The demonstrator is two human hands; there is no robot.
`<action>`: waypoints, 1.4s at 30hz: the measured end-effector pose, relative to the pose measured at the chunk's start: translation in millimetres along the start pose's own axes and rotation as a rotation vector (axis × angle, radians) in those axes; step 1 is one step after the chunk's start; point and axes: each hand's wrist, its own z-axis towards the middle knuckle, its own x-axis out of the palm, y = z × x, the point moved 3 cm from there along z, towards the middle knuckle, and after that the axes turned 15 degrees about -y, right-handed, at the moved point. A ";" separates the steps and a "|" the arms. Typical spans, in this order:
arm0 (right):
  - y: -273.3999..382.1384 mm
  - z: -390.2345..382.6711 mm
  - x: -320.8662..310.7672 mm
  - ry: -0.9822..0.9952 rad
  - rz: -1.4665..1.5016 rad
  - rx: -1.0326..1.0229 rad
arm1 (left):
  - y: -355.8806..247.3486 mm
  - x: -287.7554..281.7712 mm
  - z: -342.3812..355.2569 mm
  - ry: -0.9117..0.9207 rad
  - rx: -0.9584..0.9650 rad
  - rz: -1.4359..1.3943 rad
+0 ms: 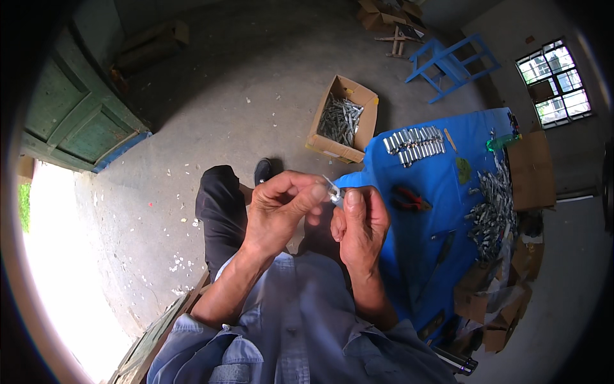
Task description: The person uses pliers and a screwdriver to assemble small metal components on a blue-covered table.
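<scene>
My left hand [284, 208] pinches the thin pale tip of a small white and silver piece [336, 194] between thumb and fingertips. My right hand [358, 227] has closed fingers around the lower part of the same piece, its thumb raised along it; much of the piece is hidden by the fingers. To the right, on the blue-covered table [409, 256], lie rows of silver cylinders [416, 146], red-and-black pliers [411, 201], a long dark tool [441, 249] and a heap of small metal parts [489, 214].
An open cardboard box [320, 142] full of metal pieces sits on the floor ahead. A blue stool [448, 67] and cartons [390, 16] are at the back. Cardboard [531, 169] lines the table's right side. A green door [83, 109] and bright doorway are at the left.
</scene>
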 end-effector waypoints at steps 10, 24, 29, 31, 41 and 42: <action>-2.8 -1.4 -2.0 0.021 0.027 0.059 | 7.4 -4.6 -2.6 0.020 -0.076 -0.091; -14.8 4.8 0.2 0.064 0.127 0.218 | 3.1 -4.3 -2.2 0.018 0.008 -0.061; -16.9 5.3 1.3 0.048 0.138 0.230 | 0.2 -5.2 -2.8 0.009 0.051 -0.031; -17.8 6.2 1.9 0.036 0.137 0.201 | 0.2 -6.8 -2.4 0.013 0.068 -0.023; -13.5 6.5 9.2 0.051 0.100 0.107 | -2.4 -8.4 0.2 -0.006 0.080 -0.012; -14.1 6.7 9.7 0.046 0.106 0.111 | -3.0 -8.4 0.5 -0.005 0.082 -0.012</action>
